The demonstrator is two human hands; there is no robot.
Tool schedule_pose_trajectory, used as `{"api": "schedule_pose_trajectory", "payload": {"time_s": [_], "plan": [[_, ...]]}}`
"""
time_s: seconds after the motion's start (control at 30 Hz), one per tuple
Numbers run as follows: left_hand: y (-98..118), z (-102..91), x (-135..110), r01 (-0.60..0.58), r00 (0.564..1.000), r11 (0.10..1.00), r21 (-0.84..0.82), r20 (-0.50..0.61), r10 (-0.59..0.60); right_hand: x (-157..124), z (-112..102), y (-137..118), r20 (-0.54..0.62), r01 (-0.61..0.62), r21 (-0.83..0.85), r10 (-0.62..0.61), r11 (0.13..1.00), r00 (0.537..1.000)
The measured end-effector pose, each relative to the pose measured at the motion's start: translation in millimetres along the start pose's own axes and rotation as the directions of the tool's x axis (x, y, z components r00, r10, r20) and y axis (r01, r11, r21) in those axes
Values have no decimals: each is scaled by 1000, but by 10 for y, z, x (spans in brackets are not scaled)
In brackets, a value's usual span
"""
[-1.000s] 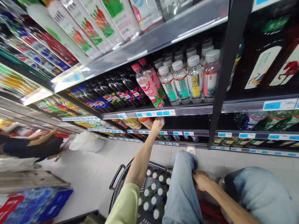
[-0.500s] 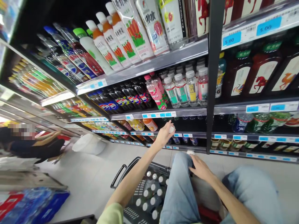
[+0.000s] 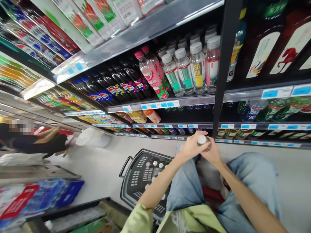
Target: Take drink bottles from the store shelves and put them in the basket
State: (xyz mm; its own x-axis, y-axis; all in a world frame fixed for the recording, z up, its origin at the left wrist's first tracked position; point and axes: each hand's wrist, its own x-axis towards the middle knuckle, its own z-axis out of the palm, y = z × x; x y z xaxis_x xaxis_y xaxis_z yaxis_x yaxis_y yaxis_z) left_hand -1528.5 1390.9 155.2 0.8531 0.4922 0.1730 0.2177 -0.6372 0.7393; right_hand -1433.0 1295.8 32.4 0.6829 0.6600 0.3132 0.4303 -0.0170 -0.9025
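Observation:
Above my knees, both hands are closed round one small white-capped bottle [image 3: 207,146], seen from above. My left hand [image 3: 191,146] wraps its left side near the cap. On the other side, my right hand [image 3: 213,154] grips the body, and part of a label with red and green shows between the fingers. To the left of my legs stands a black shopping basket [image 3: 132,186]. Several white-capped bottles [image 3: 155,163] are inside it, partly covered by my left forearm.
Ahead is a drinks shelf [image 3: 199,100] with clear soda bottles [image 3: 198,69], pink bottles [image 3: 153,76] and dark cola bottles [image 3: 126,81]. A black upright [image 3: 220,71] divides it. At left are a white tub [image 3: 92,137], a seated person [image 3: 36,140] and blue wrapped packs [image 3: 55,194].
My left hand has moved from the lower shelf toward me and right. My right hand has risen from beside my knee, and the two now meet on one bottle. The view has tipped and shifted.

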Motion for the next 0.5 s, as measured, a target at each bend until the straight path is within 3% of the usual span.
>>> {"api": "schedule_pose_trajectory", "payload": {"time_s": [0.17,0.3,0.37,0.5], "plan": [[-392,368,-349,42,999,995,-92,-31,-45,34,-20,-43,6,-183,76,183,980,983],[-732,754,-819,113,991,992,-51,71,-110,74,-55,-147,13,-249,330,260,911,966],[-804,883,-961,120,992,992,-36,49,-119,105,-90,-178,38,-278,499,300,821,953],[-791,981,-1001,127,991,991,-48,-25,-129,179,-116,-197,166,-377,745,394,550,904]]}}
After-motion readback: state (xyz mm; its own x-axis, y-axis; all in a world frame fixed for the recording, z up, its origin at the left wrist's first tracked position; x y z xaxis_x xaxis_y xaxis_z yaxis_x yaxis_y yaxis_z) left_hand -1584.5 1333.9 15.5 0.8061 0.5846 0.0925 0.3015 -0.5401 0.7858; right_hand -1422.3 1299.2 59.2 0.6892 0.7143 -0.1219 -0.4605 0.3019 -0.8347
